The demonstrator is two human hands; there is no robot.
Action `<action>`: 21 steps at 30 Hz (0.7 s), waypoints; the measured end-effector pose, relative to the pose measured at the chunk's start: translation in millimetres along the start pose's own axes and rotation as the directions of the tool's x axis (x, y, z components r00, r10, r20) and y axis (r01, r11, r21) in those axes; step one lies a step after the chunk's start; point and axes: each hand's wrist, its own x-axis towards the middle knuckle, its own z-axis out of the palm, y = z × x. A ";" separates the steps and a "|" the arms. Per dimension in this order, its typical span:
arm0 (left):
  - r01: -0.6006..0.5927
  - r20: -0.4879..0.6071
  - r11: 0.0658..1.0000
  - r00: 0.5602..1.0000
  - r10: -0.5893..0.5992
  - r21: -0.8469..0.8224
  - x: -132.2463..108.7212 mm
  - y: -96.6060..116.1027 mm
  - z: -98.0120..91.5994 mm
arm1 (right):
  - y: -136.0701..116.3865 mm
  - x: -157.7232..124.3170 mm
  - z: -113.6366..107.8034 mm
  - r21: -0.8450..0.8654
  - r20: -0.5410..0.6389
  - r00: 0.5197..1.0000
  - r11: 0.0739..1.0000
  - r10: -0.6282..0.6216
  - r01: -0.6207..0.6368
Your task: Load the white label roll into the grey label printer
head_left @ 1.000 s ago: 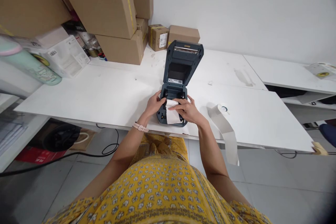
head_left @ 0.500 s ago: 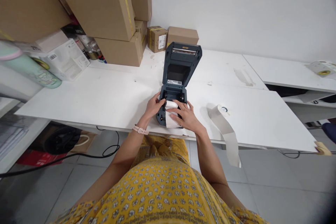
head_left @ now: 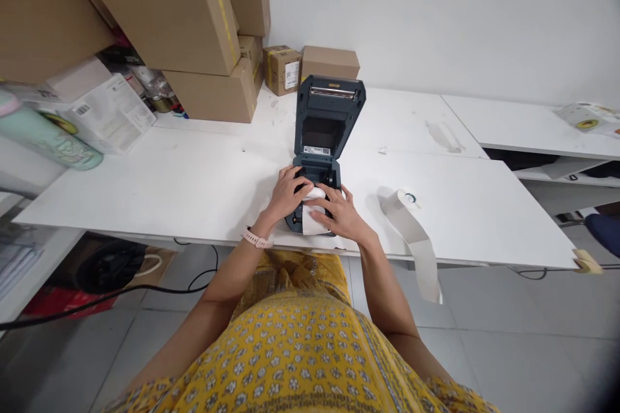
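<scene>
- Dark grey printer (head_left: 317,160): stands near the middle of the front edge of the desk (head_left: 198,174), its lid (head_left: 328,113) raised and tilted toward the rear edge.
- Paper roll (head_left: 316,193): sits inside the printer's open base (head_left: 338,175). A white paper strip (head_left: 312,225) runs from it toward the front edge.
- Left hand (head_left: 287,195): bent over the base's left side, thumb at the roll's left end. From where I stand, I cannot tell whether it grips or merely rests.
- Right hand (head_left: 345,215): laid across the base's right side, fingertips touching roll and strip. Firmness of hold: I cannot tell.
- Second roll (head_left: 405,202): placed right of the printer, near the front edge. Its loose tail (head_left: 427,268) hangs over that edge.
- Cardboard boxes (head_left: 209,95): stacked toward the rear edge, left of the printer.
- Small box (head_left: 279,71) and long box (head_left: 330,63): side by side, along the rear edge.
- Green bottle (head_left: 53,140): beside the white carton (head_left: 113,115), at the desk's left end.
</scene>
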 end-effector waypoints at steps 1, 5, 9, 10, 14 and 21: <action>0.003 0.021 1.000 1.000 -0.003 -0.003 0.6 -1.3 0.4 | -0.1 0.3 -0.3 0.006 0.003 1.000 1.000 0.000 0.000; 0.025 0.052 0.999 0.998 -0.023 -0.029 -0.6 -6.4 1.0 | 1.5 1.4 -1.3 0.027 -0.009 1.000 1.000 0.006 -0.006; 0.036 0.085 0.999 0.996 -0.033 -0.037 -2.2 -7.0 0.7 | 3.4 -5.7 0.8 0.078 -0.052 0.999 0.997 0.007 -0.003; 0.037 0.090 0.999 0.995 -0.034 -0.038 -2.2 -6.8 0.8 | 2.8 -9.9 2.5 0.085 -0.080 0.997 0.996 0.011 -0.004; 0.042 0.096 0.998 0.995 -0.038 -0.041 -1.4 -6.1 1.3 | -5.3 -32.5 13.7 0.069 -0.244 0.969 0.997 0.045 -0.029; 0.058 0.103 0.998 0.993 -0.055 -0.028 -2.8 -5.0 1.6 | -16.6 -53.5 27.5 0.049 -0.390 0.920 0.999 0.035 -0.017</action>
